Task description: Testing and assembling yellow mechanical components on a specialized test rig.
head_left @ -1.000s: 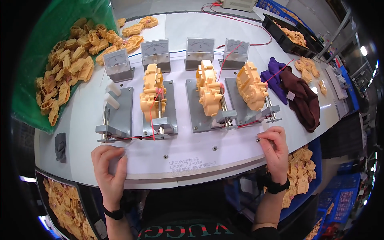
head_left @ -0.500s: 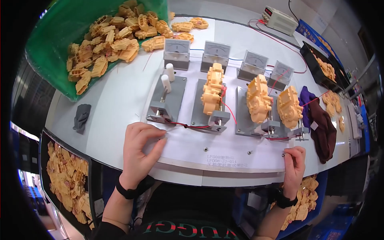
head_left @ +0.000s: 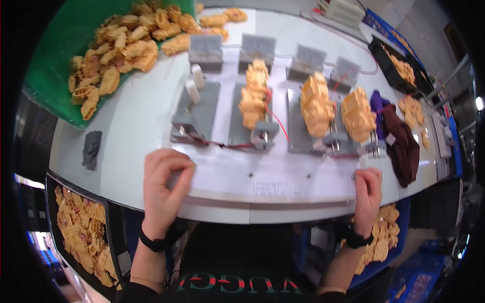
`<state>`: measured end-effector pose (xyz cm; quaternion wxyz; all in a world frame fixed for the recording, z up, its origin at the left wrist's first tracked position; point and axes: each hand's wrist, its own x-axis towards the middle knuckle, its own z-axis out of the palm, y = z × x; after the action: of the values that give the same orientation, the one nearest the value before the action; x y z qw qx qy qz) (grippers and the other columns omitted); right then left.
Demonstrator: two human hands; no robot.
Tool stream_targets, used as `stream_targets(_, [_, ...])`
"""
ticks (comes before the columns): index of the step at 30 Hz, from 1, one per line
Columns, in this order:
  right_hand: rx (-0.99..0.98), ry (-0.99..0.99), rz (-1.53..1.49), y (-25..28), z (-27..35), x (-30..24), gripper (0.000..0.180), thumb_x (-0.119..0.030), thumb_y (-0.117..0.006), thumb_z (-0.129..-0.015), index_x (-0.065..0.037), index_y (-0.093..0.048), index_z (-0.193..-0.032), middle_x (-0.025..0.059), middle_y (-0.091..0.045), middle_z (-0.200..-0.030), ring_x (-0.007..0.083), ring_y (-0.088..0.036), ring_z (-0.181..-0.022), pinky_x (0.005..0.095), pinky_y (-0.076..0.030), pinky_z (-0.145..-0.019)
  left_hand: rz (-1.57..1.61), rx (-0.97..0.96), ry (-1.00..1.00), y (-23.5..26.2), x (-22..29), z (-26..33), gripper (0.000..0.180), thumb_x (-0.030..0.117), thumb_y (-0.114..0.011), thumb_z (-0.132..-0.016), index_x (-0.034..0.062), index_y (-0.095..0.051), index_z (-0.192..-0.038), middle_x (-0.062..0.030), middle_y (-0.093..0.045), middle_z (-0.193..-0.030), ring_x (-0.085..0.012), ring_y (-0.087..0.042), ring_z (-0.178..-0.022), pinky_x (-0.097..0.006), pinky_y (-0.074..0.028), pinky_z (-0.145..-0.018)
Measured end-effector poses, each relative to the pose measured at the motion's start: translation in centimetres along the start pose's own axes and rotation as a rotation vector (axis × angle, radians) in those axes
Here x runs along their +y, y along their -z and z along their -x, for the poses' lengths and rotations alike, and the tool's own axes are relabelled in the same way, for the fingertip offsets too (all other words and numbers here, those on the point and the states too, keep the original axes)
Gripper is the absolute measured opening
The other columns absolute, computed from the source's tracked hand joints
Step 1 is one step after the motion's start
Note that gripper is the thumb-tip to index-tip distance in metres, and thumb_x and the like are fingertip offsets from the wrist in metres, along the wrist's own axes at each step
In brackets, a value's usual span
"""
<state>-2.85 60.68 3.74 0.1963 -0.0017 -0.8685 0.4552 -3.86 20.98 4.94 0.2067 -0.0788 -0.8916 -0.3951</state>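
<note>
My left hand (head_left: 164,184) is curled at the left front of a white board (head_left: 227,177), thumb and fingertips close together. Whatever lies between them is too small to make out. At the board's right front, my right hand (head_left: 368,194) is also closed, its fingertips at a small metal stud (head_left: 354,177). Beyond the hands stand several grey test fixtures. The leftmost fixture (head_left: 202,113) has two white pegs (head_left: 193,92) and carries no part. Yellow plastic gearbox-like housings sit on the others: one in the middle (head_left: 254,96), two to the right (head_left: 317,106).
Grey panel meters (head_left: 206,50) line the back. A green bin (head_left: 45,91) of yellow housings is at far left, a black bin (head_left: 391,63) at far right. Dark cloths (head_left: 401,146) lie right of the fixtures, a grey cloth (head_left: 91,149) at left. Filled crates (head_left: 81,227) sit below the table.
The whole scene has shifted up and slightly left in the view, and the picture is blurrier. Both hands keep about the same places at the board's front.
</note>
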Motion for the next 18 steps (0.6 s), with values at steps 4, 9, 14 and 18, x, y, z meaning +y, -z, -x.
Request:
stream_targets(4, [0.063, 0.006, -0.032, -0.2, -0.3, -0.6, 0.010, 0.001, -0.060, -0.091, -0.001, -0.064, -0.100, 0.0047, -0.052, -0.104, 0.0149, -0.051, -0.097, 0.0237, -0.040, -0.086, 0.080, -0.004, 0.045, -0.2, -0.2, -0.4, 0.009, 0.003, -0.066, -0.083, 0.0021, -0.065, -0.092, -0.0092, -0.062, -0.103, -0.0245, -0.055, -0.104, -0.033, -0.043, -0.093])
stream_targets(9, [0.075, -0.032, -0.049, -0.6, -0.6, -0.2, 0.011, -0.003, -0.061, -0.094, -0.002, -0.066, -0.104, 0.0020, -0.052, -0.106, 0.0122, -0.051, -0.095, 0.0228, -0.040, -0.085, 0.118, -0.025, 0.084, -0.2, -0.6, -0.5, 0.011, 0.005, -0.064, -0.089, 0.0013, -0.063, -0.100, -0.0083, -0.059, -0.110, -0.0204, -0.055, -0.106, -0.031, -0.041, -0.097])
stream_targets(14, [0.081, -0.027, -0.125, -0.5, -0.2, -0.2, 0.014, -0.010, -0.064, -0.094, -0.003, -0.067, -0.105, 0.0014, -0.052, -0.107, 0.0115, -0.051, -0.096, 0.0233, -0.041, -0.085, 0.152, -0.044, 0.073, -0.5, -1.0, -0.3, 0.013, 0.006, -0.064, -0.090, 0.0015, -0.063, -0.101, -0.0086, -0.060, -0.113, -0.0203, -0.055, -0.109, -0.031, -0.040, -0.099])
stream_targets(18, [0.094, -0.027, -0.149, -0.7, -0.1, -0.3, 0.014, -0.011, -0.063, -0.095, -0.003, -0.067, -0.105, 0.0015, -0.052, -0.107, 0.0112, -0.051, -0.096, 0.0232, -0.041, -0.084, 0.122, -0.013, 0.059, -0.5, -0.9, -0.2, 0.013, 0.005, -0.064, -0.089, 0.0014, -0.063, -0.102, -0.0083, -0.060, -0.112, -0.0196, -0.055, -0.108, -0.031, -0.040, -0.099])
